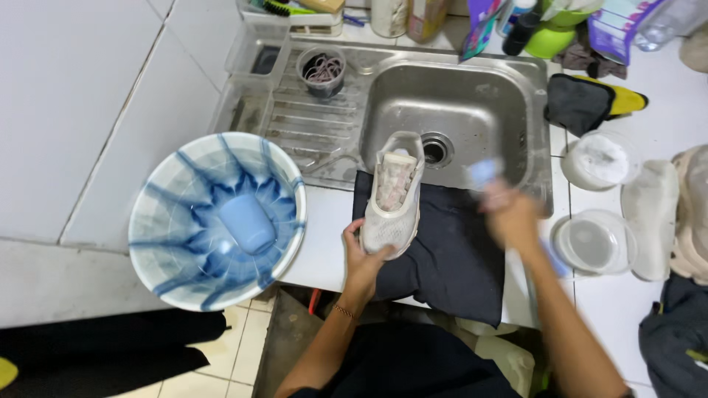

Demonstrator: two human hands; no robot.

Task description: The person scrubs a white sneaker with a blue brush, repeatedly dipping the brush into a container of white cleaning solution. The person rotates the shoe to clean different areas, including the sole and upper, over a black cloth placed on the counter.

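Left hand (363, 254) fingers wrapped around heel of white shoe (394, 195), shoe resting on dark cloth (450, 250) at sink (457, 110) front edge. Right hand (510, 217) motion-blurred, fingers closed on small pale-blue object (484, 172), kind unclear. Blue-white basin (217, 217) left, on desk (324, 236).

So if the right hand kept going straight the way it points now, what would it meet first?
Probably the steel sink: the right hand, blurred and holding a blue-tipped brush, points up-frame over its near rim. Depth is unclear; it may pass above the basin. The white shoe lies off to the side.
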